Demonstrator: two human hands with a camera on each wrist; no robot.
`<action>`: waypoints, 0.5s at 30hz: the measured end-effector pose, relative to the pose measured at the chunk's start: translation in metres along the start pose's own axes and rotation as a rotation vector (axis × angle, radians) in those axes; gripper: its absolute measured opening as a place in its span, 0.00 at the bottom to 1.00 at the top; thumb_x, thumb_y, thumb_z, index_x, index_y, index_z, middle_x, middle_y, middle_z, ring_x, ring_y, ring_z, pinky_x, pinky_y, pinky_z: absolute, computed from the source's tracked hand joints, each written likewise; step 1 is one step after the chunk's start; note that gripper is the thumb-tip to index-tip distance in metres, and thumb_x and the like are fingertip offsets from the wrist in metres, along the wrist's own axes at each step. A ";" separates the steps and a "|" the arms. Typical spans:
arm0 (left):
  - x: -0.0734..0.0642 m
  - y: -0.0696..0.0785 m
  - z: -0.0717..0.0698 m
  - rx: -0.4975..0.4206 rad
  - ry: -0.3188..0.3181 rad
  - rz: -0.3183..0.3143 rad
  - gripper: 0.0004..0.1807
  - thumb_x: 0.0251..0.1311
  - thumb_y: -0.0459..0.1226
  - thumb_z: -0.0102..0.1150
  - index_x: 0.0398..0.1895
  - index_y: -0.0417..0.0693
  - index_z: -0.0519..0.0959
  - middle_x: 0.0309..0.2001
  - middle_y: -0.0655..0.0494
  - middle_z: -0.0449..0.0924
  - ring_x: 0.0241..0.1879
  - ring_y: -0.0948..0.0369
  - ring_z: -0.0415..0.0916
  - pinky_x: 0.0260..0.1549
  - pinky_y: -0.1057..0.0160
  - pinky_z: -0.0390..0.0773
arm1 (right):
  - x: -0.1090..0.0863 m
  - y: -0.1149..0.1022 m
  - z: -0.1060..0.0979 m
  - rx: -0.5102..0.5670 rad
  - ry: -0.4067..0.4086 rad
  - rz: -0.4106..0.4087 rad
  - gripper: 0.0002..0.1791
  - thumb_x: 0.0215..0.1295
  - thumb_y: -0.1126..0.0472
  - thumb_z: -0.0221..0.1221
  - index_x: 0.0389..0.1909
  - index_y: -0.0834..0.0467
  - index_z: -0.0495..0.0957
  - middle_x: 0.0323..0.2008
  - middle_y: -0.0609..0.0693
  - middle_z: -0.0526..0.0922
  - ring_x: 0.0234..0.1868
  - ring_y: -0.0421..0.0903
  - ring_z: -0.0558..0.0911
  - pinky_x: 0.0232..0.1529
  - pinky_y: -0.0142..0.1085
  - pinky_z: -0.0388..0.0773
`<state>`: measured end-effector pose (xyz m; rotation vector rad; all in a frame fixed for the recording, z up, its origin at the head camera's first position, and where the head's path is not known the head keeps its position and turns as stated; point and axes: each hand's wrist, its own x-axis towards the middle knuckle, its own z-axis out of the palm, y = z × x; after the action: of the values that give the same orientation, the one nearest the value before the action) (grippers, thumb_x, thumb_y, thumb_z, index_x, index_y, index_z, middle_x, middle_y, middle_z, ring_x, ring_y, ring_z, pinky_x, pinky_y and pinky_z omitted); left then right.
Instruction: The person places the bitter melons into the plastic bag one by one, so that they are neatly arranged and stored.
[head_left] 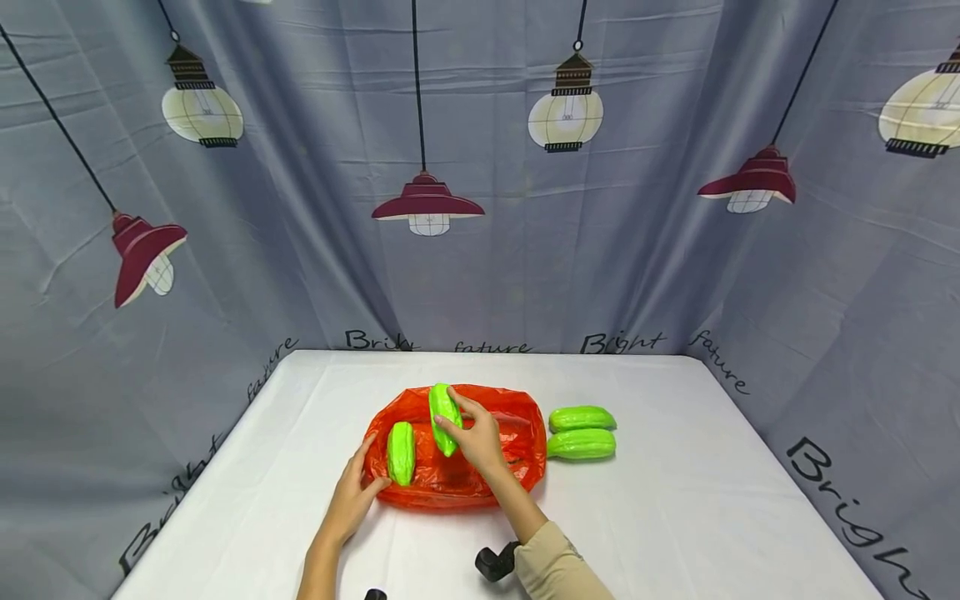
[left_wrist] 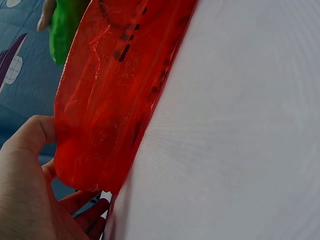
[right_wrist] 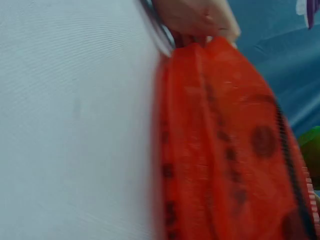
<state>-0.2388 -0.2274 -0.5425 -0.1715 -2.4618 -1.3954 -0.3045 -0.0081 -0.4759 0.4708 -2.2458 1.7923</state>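
A red plastic bag (head_left: 487, 498) stands on the white table with its mouth spread wide. My left hand (head_left: 352, 500) grips the bag's left side at the rim; in the left wrist view the thumb (left_wrist: 37, 130) is at the bag's edge. One bright green, ridged gourd (head_left: 401, 454) lies upright in view at the bag's left inside. Over the bag's middle, my right hand (head_left: 476, 433) pinches another green gourd (head_left: 444, 417) between thumb and fingers. The right wrist view is blurred and shows that held gourd (right_wrist: 311, 150) only in part.
Two more green gourds, a far one (head_left: 581, 418) and a near one (head_left: 581, 444), lie side by side on the white table (head_left: 675, 517) just right of the bag. A black device (head_left: 495, 564) is by the right sleeve. Grey curtains (head_left: 480, 283) with printed lamps surround the table.
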 end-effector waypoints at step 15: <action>0.000 -0.002 0.002 -0.031 0.013 -0.021 0.43 0.49 0.34 0.60 0.71 0.52 0.54 0.65 0.36 0.57 0.64 0.41 0.54 0.58 0.38 0.55 | -0.008 0.012 0.025 -0.095 -0.044 0.061 0.31 0.54 0.52 0.64 0.59 0.58 0.72 0.44 0.60 0.80 0.27 0.44 0.81 0.21 0.28 0.76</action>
<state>-0.2397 -0.2268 -0.5452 -0.1434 -2.4399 -1.4392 -0.3014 -0.0296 -0.4957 0.4321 -2.3871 1.7107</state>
